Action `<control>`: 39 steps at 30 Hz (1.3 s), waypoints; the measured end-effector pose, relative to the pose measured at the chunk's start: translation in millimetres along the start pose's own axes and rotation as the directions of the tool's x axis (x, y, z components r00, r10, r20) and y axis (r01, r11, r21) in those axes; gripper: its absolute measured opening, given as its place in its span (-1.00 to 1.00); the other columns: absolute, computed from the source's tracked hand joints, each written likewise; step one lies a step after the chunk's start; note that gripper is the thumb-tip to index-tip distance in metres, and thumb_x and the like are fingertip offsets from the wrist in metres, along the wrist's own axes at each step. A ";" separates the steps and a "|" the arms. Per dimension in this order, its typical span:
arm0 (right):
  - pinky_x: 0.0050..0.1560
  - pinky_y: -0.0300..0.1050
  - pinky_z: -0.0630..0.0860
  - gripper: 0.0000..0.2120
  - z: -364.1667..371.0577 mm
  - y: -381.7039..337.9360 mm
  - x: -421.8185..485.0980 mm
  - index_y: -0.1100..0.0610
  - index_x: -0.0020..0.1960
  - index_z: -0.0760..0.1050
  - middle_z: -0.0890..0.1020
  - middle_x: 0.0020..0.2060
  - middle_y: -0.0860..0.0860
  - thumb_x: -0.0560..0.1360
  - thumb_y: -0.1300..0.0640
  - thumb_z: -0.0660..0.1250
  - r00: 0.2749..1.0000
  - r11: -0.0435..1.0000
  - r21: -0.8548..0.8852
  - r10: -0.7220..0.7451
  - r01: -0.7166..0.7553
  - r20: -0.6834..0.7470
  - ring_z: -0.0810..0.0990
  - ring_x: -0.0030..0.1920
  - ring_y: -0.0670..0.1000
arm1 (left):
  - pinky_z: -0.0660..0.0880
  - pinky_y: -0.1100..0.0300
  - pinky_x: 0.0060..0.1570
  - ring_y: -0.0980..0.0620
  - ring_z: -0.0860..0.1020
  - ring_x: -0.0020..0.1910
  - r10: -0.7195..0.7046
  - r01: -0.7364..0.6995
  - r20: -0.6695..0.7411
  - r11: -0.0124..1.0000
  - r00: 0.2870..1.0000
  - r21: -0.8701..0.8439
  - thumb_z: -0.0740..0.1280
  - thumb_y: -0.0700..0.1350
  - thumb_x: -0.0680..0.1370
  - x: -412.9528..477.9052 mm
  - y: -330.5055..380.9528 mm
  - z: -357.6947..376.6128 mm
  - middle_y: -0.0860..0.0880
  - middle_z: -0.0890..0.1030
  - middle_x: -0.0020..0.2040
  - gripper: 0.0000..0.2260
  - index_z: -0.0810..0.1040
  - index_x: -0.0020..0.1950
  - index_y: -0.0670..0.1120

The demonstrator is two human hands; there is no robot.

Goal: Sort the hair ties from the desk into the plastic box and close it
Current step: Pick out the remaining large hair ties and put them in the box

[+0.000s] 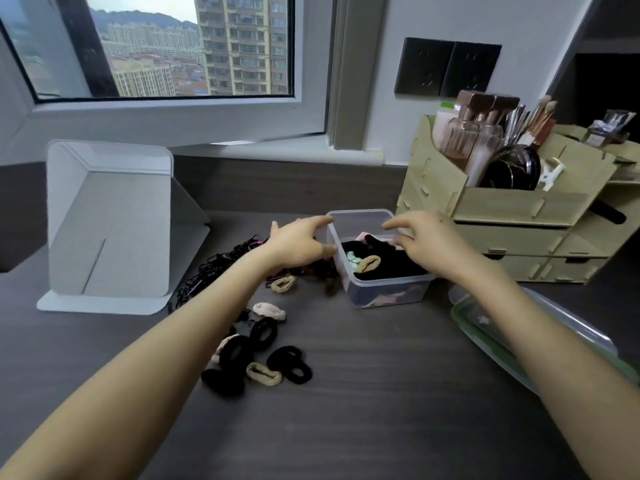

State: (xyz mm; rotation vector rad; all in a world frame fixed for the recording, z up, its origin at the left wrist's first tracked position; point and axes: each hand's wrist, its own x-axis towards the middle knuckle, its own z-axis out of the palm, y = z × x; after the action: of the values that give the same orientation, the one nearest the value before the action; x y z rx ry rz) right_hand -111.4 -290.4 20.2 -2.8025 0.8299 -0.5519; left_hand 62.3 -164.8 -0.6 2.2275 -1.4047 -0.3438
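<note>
Dark table [381, 393] by window: box [388, 296] open, part filled; lid [485, 323] set aside, near right. Left hand [298, 244] and right hand [429, 244] flank its rim, fingers spread, empty, probably to steady it. Ties [263, 355] remain left of box.

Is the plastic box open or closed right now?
Open: hair ties show inside the plastic box; its lid lies beside it.

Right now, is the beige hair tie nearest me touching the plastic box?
Apart: the head view shows bare desk between that hair tie and the plastic box.
</note>
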 end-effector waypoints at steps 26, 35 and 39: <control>-0.02 -0.22 0.38 -0.82 112.3 -82.3 -78.0 -0.01 0.08 0.51 0.44 0.01 -0.09 0.49 0.00 0.31 0.883 0.883 0.304 -0.426 0.359 0.196 0.43 -0.07 -0.11 | 0.44 0.25 0.01 0.06 0.50 0.03 -0.033 0.028 0.024 0.985 0.999 0.173 0.48 0.07 0.32 -163.0 -85.6 9.3 0.06 0.45 0.06 -0.55 0.50 0.19 0.13; -0.13 -0.48 0.39 -0.84 103.9 -74.6 -78.4 0.00 0.02 0.55 0.58 -0.10 -0.08 0.48 0.19 0.33 0.986 0.814 0.579 -0.128 0.042 0.108 0.54 -0.11 -0.24 | 0.46 0.18 -0.11 0.01 0.57 -0.04 0.056 -0.050 -0.025 0.979 0.998 0.196 0.37 -0.18 0.39 -158.2 -78.7 9.8 0.03 0.65 -0.07 -0.79 0.57 -0.01 0.01; -0.12 -0.55 0.37 -0.84 93.1 -71.6 -73.0 0.02 0.00 0.61 0.60 -0.10 -0.05 0.49 0.21 0.32 0.987 0.792 0.608 -0.131 0.048 0.094 0.53 -0.09 -0.28 | 0.44 0.22 -0.13 0.02 0.59 -0.06 0.081 -0.074 -0.025 0.972 0.996 0.224 0.38 -0.11 0.44 -153.6 -80.8 9.2 0.02 0.67 -0.12 -0.90 0.60 -0.07 0.03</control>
State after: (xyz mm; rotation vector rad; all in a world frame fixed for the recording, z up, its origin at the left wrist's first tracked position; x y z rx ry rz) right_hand -96.3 -185.5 -68.5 -2.2528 0.3908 -0.5229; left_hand 53.0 -0.7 -57.0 2.3337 -1.5743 -0.1252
